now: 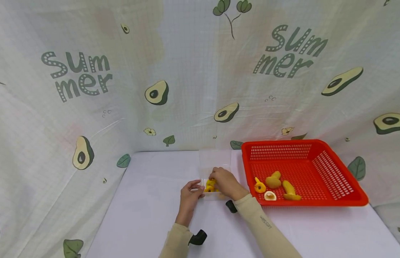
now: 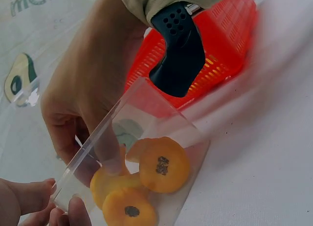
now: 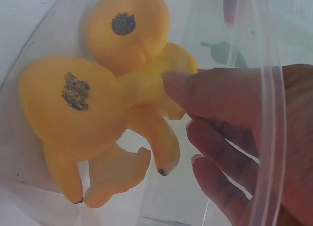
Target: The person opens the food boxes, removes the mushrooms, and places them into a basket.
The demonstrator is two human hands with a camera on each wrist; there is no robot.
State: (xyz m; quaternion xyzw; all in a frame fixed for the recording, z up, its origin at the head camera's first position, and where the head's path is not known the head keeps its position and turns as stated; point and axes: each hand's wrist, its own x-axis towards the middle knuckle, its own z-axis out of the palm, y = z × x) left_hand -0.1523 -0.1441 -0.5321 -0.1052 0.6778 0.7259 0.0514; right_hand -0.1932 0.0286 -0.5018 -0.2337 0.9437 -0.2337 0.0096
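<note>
A clear plastic box (image 1: 210, 197) with its transparent lid (image 1: 215, 157) raised at the back stands on the table and holds several yellow toy mushrooms (image 3: 68, 108). At its left side, my left hand (image 1: 189, 196) pinches the rim; in the left wrist view thumb and fingers (image 2: 36, 196) meet at that edge. My right hand (image 1: 226, 183) reaches inside from above. The right wrist view has its thumb (image 3: 183, 91) pressed on one yellow mushroom (image 3: 146, 84), with the fingers curled beside it and partly hidden. Dark marks show on some caps.
To the right sits a red perforated basket (image 1: 345, 179) with a yellow piece (image 1: 259, 186), a whitish cup-shaped piece (image 1: 270, 195) and brownish toy mushrooms (image 1: 273, 180). A patterned cloth (image 1: 187, 71) hangs behind the white table (image 1: 148, 200). Black wrist mounts (image 1: 198, 237) stick out from the sleeves.
</note>
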